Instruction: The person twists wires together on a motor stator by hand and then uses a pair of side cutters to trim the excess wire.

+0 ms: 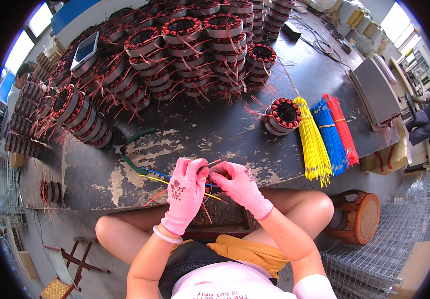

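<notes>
Lap: your mustard-coloured garment [247, 249] is on the near side of the lone coil ring [279, 128], the landmark for every place here.
Stool: the round wooden stool [367, 217] stands to the near right of that ring, beside the counter [215, 124].
Left grip: your pink-gloved left hand [184, 189] is nearer you than the ring and off to its left — fingers bent in, pinching thin wires [217, 161].
Right grip: your pink-gloved right hand [237, 184] is also on the ring's near left but closer to it, thumb and fingertips pressed together on the thin wires too; I cannot tell which strand each of your hands has.
Thin wires: you have yellow, blue and red strands poking out around your left hand, on the near left of the ring.
Pliers: the green-handled pliers [140, 134] lie well left of the ring, handles spread.
Lone coil ring: it sits on the worn counter beyond your right hand, its hollow centre facing up.
Bundles: just right of the ring you have the yellow bundle [313, 142], then the blue bundle [330, 137], then the red bundle [343, 129].
Stacks: piled coil rings [182, 50] rise beyond the ring and to its left — a white-framed device [85, 49] rests on them.
</notes>
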Motion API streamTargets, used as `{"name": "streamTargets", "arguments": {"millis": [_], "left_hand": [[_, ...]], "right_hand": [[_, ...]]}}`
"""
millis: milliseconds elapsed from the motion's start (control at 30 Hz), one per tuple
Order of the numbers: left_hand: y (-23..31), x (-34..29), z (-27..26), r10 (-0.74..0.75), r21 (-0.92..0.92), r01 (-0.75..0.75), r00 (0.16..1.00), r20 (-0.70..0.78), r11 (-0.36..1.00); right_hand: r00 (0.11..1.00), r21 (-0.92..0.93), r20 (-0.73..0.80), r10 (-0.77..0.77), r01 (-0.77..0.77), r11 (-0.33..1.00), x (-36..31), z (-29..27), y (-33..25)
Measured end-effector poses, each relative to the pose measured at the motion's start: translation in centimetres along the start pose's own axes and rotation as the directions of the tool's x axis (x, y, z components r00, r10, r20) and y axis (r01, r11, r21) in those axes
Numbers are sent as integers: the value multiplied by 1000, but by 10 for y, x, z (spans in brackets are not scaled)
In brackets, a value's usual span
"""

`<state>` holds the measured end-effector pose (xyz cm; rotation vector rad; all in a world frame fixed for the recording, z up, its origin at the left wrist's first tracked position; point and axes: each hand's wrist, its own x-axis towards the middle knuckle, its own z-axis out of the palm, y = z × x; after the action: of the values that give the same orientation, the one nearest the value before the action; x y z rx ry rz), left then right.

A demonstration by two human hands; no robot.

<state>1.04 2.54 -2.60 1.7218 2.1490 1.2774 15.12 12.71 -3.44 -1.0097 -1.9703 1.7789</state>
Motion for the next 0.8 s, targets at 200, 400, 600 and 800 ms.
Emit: {"name": "streamTargets", "arguments": {"millis": [200,400,600,800], "left_hand": [[-11,-2,-5,65,-50,-62,995,73,997],[-8,3,-7,79,-69,-72,991,105,995],[-7,2,-5,62,-73,-55,994,89,996],[-7,1,-6,59,-49,-54,993,99,997]], "right_hand": [[952,-244,-176,-250,204,948,-23,-5,-7],[989,-41,-134,-56,51,998,-29,-13,-9],[1000,-11,-1,-5,5,1000,-17,-5,5],[941,-281,-153,-303,253,926,-24,3,-3]]}}
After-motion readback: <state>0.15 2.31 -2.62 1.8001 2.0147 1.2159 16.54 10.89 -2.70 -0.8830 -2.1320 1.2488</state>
